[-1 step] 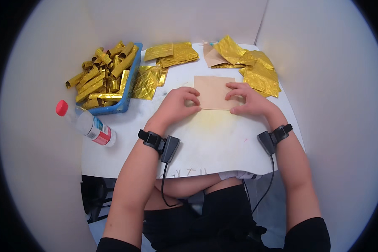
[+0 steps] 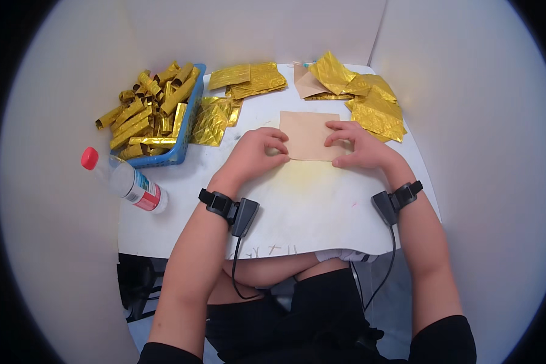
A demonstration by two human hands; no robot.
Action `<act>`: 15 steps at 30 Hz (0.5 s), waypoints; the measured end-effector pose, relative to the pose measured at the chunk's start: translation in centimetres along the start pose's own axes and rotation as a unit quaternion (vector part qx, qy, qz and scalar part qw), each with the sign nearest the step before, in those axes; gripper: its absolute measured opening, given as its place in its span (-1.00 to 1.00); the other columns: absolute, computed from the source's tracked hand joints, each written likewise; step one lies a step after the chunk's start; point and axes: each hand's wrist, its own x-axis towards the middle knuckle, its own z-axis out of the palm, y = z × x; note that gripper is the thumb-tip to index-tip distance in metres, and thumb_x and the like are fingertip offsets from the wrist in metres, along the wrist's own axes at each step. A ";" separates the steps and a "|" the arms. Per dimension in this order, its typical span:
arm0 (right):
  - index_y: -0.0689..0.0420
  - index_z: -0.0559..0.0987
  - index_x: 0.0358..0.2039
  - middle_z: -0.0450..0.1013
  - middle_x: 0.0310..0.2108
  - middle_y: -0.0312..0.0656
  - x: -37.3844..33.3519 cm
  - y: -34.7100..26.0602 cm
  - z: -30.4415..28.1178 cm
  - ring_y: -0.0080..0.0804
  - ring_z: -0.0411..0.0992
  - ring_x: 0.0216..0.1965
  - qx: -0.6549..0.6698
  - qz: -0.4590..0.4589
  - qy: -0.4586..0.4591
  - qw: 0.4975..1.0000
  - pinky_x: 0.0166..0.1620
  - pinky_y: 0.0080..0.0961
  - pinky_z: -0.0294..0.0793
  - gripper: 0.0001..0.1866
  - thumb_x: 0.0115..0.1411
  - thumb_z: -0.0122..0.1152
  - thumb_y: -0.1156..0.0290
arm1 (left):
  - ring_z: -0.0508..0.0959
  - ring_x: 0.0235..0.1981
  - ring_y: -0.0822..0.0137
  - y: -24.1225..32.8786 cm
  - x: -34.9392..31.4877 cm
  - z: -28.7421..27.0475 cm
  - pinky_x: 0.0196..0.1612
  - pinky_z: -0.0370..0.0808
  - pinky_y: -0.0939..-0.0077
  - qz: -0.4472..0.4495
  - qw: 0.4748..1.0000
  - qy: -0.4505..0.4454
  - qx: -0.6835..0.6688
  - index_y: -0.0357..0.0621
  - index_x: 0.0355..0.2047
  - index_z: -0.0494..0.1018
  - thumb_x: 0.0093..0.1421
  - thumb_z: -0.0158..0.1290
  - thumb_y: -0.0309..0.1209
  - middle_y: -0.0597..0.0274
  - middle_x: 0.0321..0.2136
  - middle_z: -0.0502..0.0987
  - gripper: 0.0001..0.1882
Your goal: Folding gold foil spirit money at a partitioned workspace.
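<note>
A flat brown paper square point(image 2: 312, 136) lies on the white table in front of me. My left hand point(image 2: 261, 150) holds its left edge, with the thumb at the near left corner and the fingers bent over the side. At the opposite edge, my right hand point(image 2: 359, 144) holds the paper too, its thumb at the near right corner and its fingertips resting farther up the side. The fingers of both hands are curved. What lies under the paper is hidden.
Rolled gold foil tubes point(image 2: 142, 112) fill a blue basket point(image 2: 182, 144) at the left. A clear bottle point(image 2: 141, 188) with a red cap stands nearer me. Gold foil sheets point(image 2: 258, 79) lie at the back, more gold sheets point(image 2: 376, 112) at right. Pale walls point(image 2: 485, 151) flank the table.
</note>
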 end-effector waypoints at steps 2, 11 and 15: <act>-0.05 0.68 0.01 0.27 0.49 -0.10 0.1 0.2 -0.2 -0.08 0.15 0.48 0.003 -0.013 0.003 1.000 0.47 -0.18 0.24 -0.49 -0.01 0.60 0.34 | 0.64 0.09 0.08 0.0 0.1 0.0 0.20 0.56 0.26 -0.005 1.000 -0.009 0.014 -0.23 -0.32 0.72 0.08 0.40 -0.46 0.12 -0.03 0.71 -0.84; 0.06 0.69 -0.15 0.44 0.27 -0.10 -0.5 -0.3 0.5 -0.08 0.35 0.32 0.005 -0.086 0.073 0.994 0.37 -0.27 0.38 -0.60 -0.03 0.61 0.33 | 0.69 -0.07 0.12 0.9 0.4 0.4 0.06 0.61 0.30 0.042 0.997 0.020 0.056 -0.28 -0.31 0.72 0.15 0.35 -0.52 0.12 -0.13 0.73 -0.89; 0.12 0.70 -0.20 0.55 0.07 -0.17 -0.1 -1.3 1.3 -0.19 0.46 0.17 0.045 -0.106 0.066 0.991 0.24 -0.33 0.51 -0.66 -0.04 0.58 0.43 | 0.69 -0.09 0.12 1.6 0.0 0.6 0.03 0.61 0.30 -0.022 0.999 0.024 0.009 -0.29 -0.27 0.69 0.18 0.34 -0.53 0.10 -0.18 0.72 -0.88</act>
